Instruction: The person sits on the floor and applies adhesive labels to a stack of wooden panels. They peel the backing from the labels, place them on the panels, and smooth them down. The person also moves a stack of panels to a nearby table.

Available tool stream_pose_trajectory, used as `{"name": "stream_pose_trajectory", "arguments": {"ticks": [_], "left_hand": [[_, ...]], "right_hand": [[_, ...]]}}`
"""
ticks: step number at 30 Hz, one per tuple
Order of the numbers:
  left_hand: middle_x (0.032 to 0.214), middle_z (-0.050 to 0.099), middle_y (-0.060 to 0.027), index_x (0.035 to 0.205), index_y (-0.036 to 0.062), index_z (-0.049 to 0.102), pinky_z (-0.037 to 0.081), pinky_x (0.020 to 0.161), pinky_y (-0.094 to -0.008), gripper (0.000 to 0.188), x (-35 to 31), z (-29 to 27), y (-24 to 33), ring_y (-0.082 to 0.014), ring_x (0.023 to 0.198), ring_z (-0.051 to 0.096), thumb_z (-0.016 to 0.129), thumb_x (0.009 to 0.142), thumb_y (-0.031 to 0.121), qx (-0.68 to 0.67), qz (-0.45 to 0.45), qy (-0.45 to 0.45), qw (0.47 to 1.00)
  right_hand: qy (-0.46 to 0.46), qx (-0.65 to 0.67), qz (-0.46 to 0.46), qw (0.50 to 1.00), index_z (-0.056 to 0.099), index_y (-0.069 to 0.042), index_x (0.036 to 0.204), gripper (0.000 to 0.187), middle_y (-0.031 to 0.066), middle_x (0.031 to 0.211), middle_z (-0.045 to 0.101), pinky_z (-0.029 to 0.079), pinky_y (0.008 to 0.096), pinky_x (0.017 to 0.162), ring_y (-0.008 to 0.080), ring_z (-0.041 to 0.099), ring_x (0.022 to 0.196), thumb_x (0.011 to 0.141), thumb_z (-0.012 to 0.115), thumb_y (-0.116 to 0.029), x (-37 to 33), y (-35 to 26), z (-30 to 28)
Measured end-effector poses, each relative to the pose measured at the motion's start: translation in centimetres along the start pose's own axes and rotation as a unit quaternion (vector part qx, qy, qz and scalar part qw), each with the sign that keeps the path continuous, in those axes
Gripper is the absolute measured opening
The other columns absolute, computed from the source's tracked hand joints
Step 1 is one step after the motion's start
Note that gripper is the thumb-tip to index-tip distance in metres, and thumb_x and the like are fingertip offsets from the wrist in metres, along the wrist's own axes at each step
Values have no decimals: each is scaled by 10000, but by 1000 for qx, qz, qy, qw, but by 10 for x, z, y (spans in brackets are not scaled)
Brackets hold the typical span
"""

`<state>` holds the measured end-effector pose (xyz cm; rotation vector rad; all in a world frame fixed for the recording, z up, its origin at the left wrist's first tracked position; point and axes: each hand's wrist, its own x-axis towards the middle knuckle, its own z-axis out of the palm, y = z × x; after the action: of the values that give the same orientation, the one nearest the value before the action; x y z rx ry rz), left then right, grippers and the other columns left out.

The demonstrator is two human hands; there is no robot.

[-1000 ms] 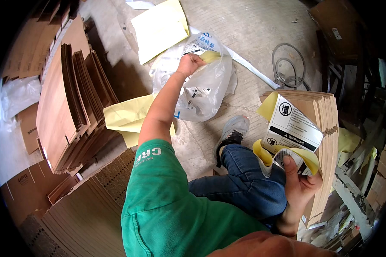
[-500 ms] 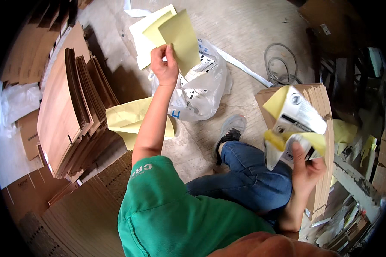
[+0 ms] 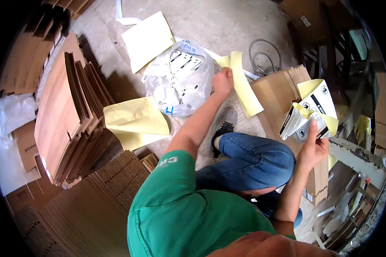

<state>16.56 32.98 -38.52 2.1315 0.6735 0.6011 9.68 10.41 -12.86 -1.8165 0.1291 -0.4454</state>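
My left hand (image 3: pixel 222 80) is closed on a thin yellow sheet of paper (image 3: pixel 245 92), which hangs curved to the right of the plastic bag. In my right hand (image 3: pixel 315 147), between thumb and fingers, are bent white label sheets (image 3: pixel 316 103) with black print and yellow backs. They are held over the cardboard stack (image 3: pixel 275 88) at the right. A clear plastic bag (image 3: pixel 158 92) with white printed sheets inside lies on the floor, left of my left hand. One yellow sheet (image 3: pixel 135 122) lies creased nearer to me, and pale yellow sheets (image 3: pixel 149 42) lie beyond the bag.
Stacked brown panels (image 3: pixel 58 115) lean at the left, with more flat cardboard (image 3: pixel 85 205) below them. A looped grey cable (image 3: pixel 266 55) lies on the floor beyond the right stack. Dark furniture or racks and a scuffed white beam (image 3: pixel 356 154) stand at the right.
My left hand has swung right, past the bag, carrying a yellow sheet. My right hand has risen slightly with the label sheets. The pale sheets beyond the bag are now uncovered.
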Motion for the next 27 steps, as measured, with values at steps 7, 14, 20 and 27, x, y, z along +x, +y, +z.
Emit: {"name": "stream_pose_trajectory", "arguments": {"ticks": [7, 14, 20, 27], "left_hand": [[676, 609, -115, 731, 87, 565, 464, 479, -419, 91, 5, 45, 9, -301, 548, 602, 560, 735, 179, 151, 170, -90, 970], [744, 635, -98, 902, 90, 644, 488, 564, -342, 198, 2, 18, 43, -252, 655, 630, 582, 809, 254, -15, 86, -148, 985], [903, 583, -137, 972, 33, 624, 459, 686, -343, 298, 66, -80, -81, -238, 748, 564, 553, 684, 2, 113, 1, 109, 988], [893, 621, -87, 806, 120, 663, 394, 784, -392, 135, 78, -62, -116, -241, 918, 524, 589, 694, 141, 352, 162, -187, 903]], "right_hand": [[-38, -15, 35, 999, 632, 36, 940, 217, 86, 877, 650, 462, 224, 706, 92, 586, 752, 806, 666, -131, 1, 2, 9], [-79, -29, 39, 996, 633, 33, 952, 207, 81, 891, 651, 447, 231, 749, 104, 586, 786, 812, 656, -118, 0, -5, 19], [-82, 1, 66, 994, 631, 31, 960, 187, 77, 895, 650, 442, 228, 763, 94, 575, 799, 804, 655, -69, 1, -7, 19], [-85, 25, 56, 995, 633, 31, 971, 200, 83, 913, 648, 443, 225, 760, 97, 576, 813, 801, 659, -73, 3, -5, 16]]}}
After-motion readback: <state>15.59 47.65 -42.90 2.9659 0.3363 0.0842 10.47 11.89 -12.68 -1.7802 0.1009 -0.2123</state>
